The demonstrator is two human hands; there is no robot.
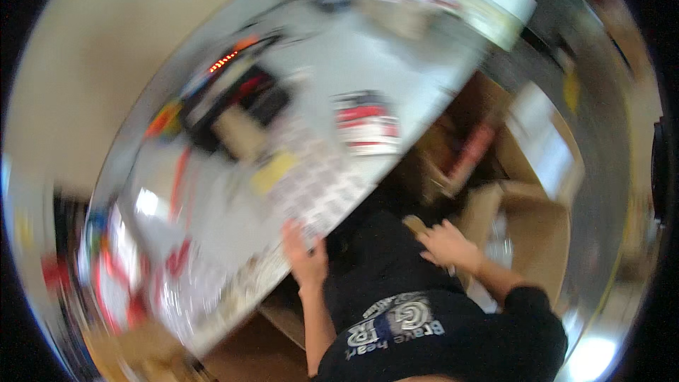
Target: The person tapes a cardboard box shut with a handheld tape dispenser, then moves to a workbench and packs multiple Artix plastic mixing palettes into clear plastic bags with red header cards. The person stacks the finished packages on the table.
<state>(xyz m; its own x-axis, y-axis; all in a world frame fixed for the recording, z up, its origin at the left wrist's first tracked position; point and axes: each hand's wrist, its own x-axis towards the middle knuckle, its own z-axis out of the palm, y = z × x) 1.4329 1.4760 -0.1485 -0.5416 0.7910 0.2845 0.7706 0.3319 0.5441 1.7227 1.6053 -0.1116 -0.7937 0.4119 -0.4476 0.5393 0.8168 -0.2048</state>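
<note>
My left hand (306,263) is at the near edge of the white table (322,64), its fingers stretched out and apart, touching or just over a sheet of printed labels (322,184). A small dark spot shows between its thumb and fingers, too smeared to name. To the right, off the table, my right hand (450,244) is closed on a small tan piece (415,225) that sticks out past the fingertips. Further up the table lies a red, white and black flat package (366,124). Beside the labels is a yellow slip (274,172).
A black device with orange lights (230,102) stands toward the back left. Clear plastic bags (187,276) lie at the left end. Open cardboard boxes (541,230) stand on the right, one with a clear plastic item inside. A bundle (396,10) sits at the far end.
</note>
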